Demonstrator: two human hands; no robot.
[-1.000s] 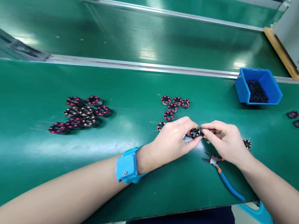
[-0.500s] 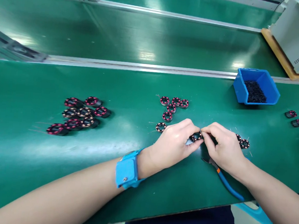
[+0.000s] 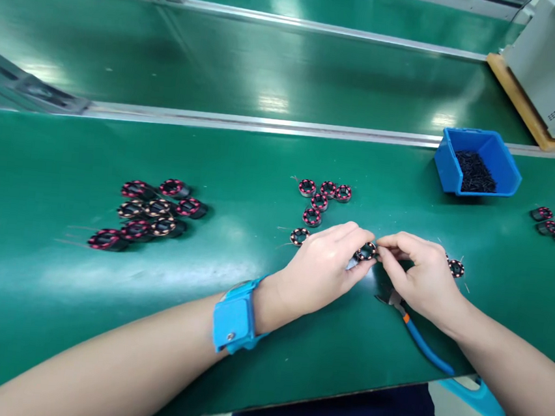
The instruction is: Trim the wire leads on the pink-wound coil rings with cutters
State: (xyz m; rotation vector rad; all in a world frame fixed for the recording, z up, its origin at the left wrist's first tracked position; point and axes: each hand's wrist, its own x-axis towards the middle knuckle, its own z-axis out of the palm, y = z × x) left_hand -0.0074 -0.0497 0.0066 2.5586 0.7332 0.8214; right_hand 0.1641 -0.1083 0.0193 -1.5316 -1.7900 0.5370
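My left hand (image 3: 327, 260) is closed round a small ring-shaped motor stator (image 3: 366, 251) with copper windings, held just above the green bench. At the stator's right edge, the fingertips of my right hand (image 3: 419, 269) are pinched together; whatever lies between them is too small to make out. Below my right hand lie cutting pliers (image 3: 422, 343) with blue handles, partly hidden by it. Another stator (image 3: 455, 268) sits behind the right hand, partly covered. Just beyond the left hand is a copper-coloured stator (image 3: 299, 236) with loose wires. A blue wrist strap (image 3: 236, 322) circles my left wrist.
Several pink-and-black stators (image 3: 319, 202) lie ahead of my hands, and a cluster of stators (image 3: 160, 208) lies left. A blue bin (image 3: 512, 177) holds short black pieces (image 3: 476, 172). More stators (image 3: 548, 227) lie far right. A metal rail (image 3: 256, 125) crosses behind.
My right fingers have drawn slightly rightward from the stator, while the left hand keeps its hold. At the far right, one stator now lies further left, beside two others.
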